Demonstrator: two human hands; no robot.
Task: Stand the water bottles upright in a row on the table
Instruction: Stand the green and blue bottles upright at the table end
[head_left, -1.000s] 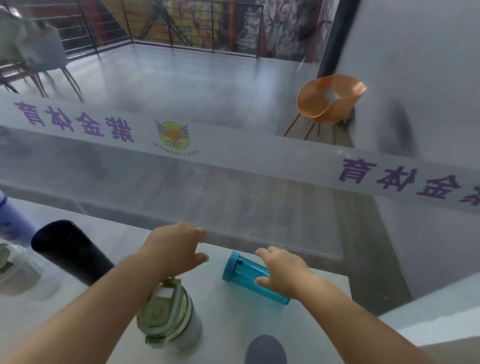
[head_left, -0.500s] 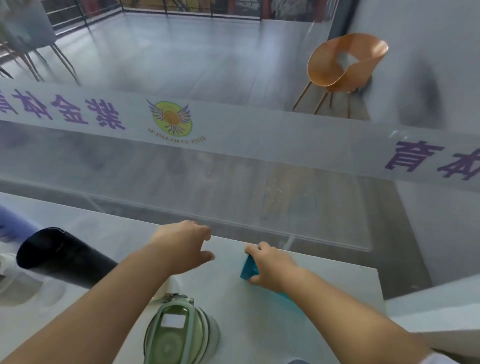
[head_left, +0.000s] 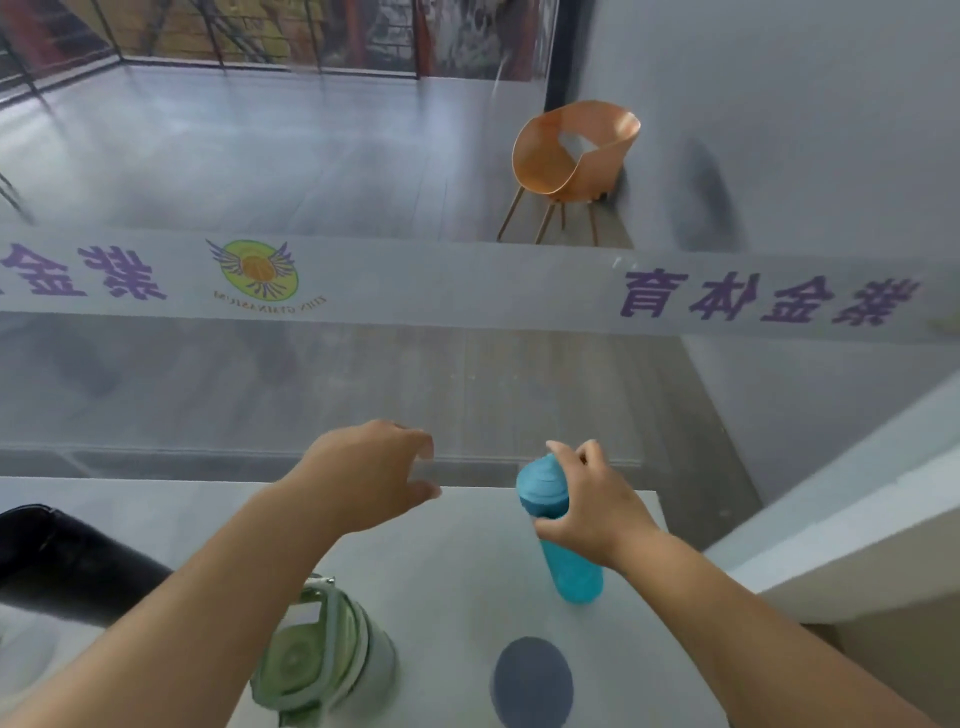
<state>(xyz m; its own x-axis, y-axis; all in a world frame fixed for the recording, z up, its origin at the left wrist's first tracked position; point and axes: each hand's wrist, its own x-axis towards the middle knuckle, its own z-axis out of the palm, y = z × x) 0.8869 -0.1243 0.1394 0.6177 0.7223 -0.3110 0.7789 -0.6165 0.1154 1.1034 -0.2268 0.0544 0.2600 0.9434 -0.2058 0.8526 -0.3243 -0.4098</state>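
A teal bottle (head_left: 569, 571) stands nearly upright near the far right corner of the white table (head_left: 457, 561). My right hand (head_left: 592, 512) grips it just below its teal cap. My left hand (head_left: 371, 473) hovers above the table's far edge, fingers loosely curled, holding nothing. Under my left forearm a green-lidded bottle (head_left: 317, 660) stands upright. A black bottle (head_left: 67, 558) lies on its side at the left. A dark grey round top (head_left: 532, 680) of another bottle shows at the near edge.
A glass wall with a frosted band and purple lettering (head_left: 753, 301) runs right behind the table. Beyond it an orange chair (head_left: 571, 156) stands on a grey floor. A white ledge (head_left: 857, 514) rises at the right.
The teal bottle lay on its side under my right hand; now it is tipped up to nearly upright in that hand's grip. My left hand has stayed where it was.
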